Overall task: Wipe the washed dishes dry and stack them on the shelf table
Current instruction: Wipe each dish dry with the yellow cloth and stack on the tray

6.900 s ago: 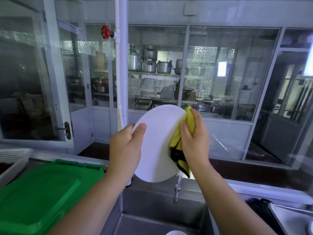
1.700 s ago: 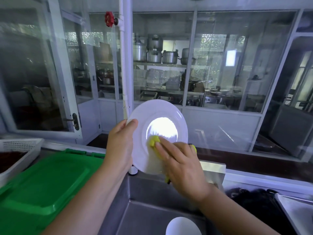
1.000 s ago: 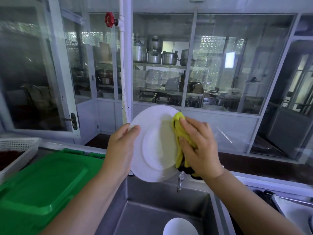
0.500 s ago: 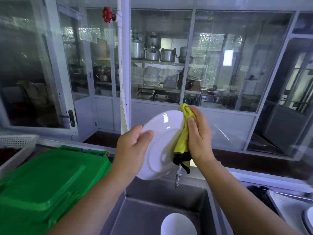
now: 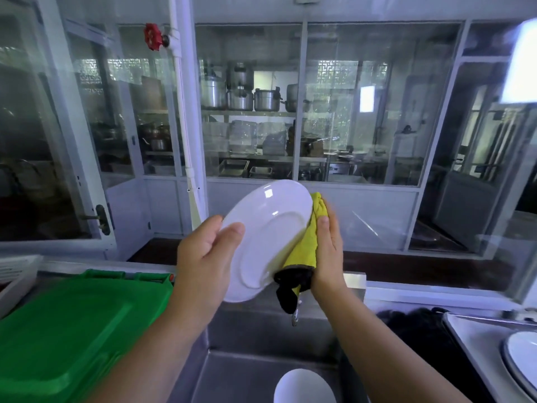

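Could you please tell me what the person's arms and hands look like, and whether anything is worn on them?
Both are bare. The left forearm and right forearm show no sleeve up to the picture's edge. The left hand and right hand wear no gloves; no watch, bracelet or ring shows on the visible sides.

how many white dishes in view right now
3. A plate held by the left hand against the yellow cloth; a dish in the sink; a dark-rimmed plate at the far right edge, cut off. More may be hidden.
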Motion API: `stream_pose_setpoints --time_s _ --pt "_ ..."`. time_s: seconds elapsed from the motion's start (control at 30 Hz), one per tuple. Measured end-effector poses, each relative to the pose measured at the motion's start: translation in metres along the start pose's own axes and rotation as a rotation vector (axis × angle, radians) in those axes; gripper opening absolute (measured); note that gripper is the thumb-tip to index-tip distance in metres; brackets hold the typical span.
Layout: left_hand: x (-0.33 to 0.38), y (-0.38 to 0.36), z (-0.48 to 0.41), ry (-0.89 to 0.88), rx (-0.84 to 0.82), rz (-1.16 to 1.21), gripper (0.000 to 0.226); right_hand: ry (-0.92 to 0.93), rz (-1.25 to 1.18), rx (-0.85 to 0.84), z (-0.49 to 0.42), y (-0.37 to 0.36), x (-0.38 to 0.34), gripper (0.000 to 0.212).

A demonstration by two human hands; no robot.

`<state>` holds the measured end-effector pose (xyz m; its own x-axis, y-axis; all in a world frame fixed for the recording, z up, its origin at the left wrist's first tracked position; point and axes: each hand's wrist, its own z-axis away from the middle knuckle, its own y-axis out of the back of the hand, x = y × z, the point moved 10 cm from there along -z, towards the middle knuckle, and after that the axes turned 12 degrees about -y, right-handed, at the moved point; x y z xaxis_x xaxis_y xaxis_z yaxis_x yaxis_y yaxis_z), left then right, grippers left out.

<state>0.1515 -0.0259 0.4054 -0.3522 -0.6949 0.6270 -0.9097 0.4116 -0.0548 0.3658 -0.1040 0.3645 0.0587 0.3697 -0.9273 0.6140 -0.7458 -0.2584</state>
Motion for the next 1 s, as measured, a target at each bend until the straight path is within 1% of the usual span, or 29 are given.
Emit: stream_pose_setpoints --time_s 0.07,0.1,0.13,0.17,0.23,0.27,0.33,0.4,0.43,0.5,0.53,0.6,0.67,0.7,0.73,0.77,0.8,0.9,1.0 --pt "-0.003 -0.004 0.005 0.037 0.020 0.053 0.039 -0.085 -0.109 0.036 0.001 0.004 0.006 0.030" --pt "-0.006 -0.006 0.008 0.062 0.024 0.103 0.029 -0.097 -0.150 0.057 0.001 0.007 0.003 0.027" --pt "-0.012 -0.008 0.011 0.106 0.025 0.151 0.018 -0.094 -0.172 0.080 0.000 0.011 0.000 0.024" --pt "-0.019 -0.008 0.012 0.151 0.021 0.185 0.013 -0.082 -0.173 0.102 0.000 0.015 -0.004 0.021" --pt "-0.032 -0.007 0.009 0.217 -0.057 0.179 0.010 -0.024 -0.107 0.141 0.000 0.023 -0.016 0.019" --pt "-0.035 -0.008 0.005 0.229 -0.120 0.145 0.018 0.011 -0.056 0.146 0.001 0.026 -0.023 0.019" --pt "-0.039 -0.011 -0.006 0.206 -0.208 0.064 0.043 0.083 0.047 0.126 0.004 0.022 -0.036 0.019" --pt "-0.039 -0.013 -0.016 0.166 -0.229 -0.025 0.058 0.129 0.166 0.105 0.009 0.015 -0.042 0.021" --pt "-0.038 -0.014 -0.019 0.146 -0.226 -0.054 0.060 0.141 0.213 0.103 0.011 0.014 -0.043 0.021" --pt "-0.037 -0.015 -0.019 0.135 -0.198 -0.057 0.064 0.174 0.290 0.105 0.012 0.013 -0.047 0.020" --pt "-0.037 -0.015 -0.016 0.139 -0.181 -0.051 0.064 0.218 0.353 0.103 0.013 0.011 -0.052 0.025" --pt "-0.035 -0.020 -0.011 0.117 -0.169 -0.093 0.053 0.357 0.558 0.074 0.017 -0.004 -0.065 0.037" --pt "-0.030 -0.030 -0.007 0.068 -0.192 -0.215 0.044 0.550 0.778 0.048 0.027 -0.029 -0.082 0.044" --pt "-0.028 -0.034 -0.006 0.059 -0.188 -0.237 0.042 0.622 0.830 0.044 0.031 -0.038 -0.089 0.044" --pt "-0.027 -0.035 -0.006 0.059 -0.172 -0.227 0.041 0.657 0.837 0.039 0.032 -0.043 -0.093 0.042" --pt "-0.024 -0.034 -0.006 0.055 -0.152 -0.199 0.040 0.647 0.805 0.028 0.029 -0.043 -0.094 0.040" --pt "-0.021 -0.031 -0.008 0.047 -0.129 -0.179 0.040 0.597 0.729 0.015 0.023 -0.038 -0.093 0.038" --pt "-0.009 -0.014 -0.014 0.013 -0.017 -0.128 0.044 0.301 0.359 0.019 0.000 -0.007 -0.073 0.029" --pt "-0.003 0.000 -0.013 -0.007 0.123 -0.017 0.041 0.103 0.077 0.106 -0.002 0.011 -0.041 0.030"
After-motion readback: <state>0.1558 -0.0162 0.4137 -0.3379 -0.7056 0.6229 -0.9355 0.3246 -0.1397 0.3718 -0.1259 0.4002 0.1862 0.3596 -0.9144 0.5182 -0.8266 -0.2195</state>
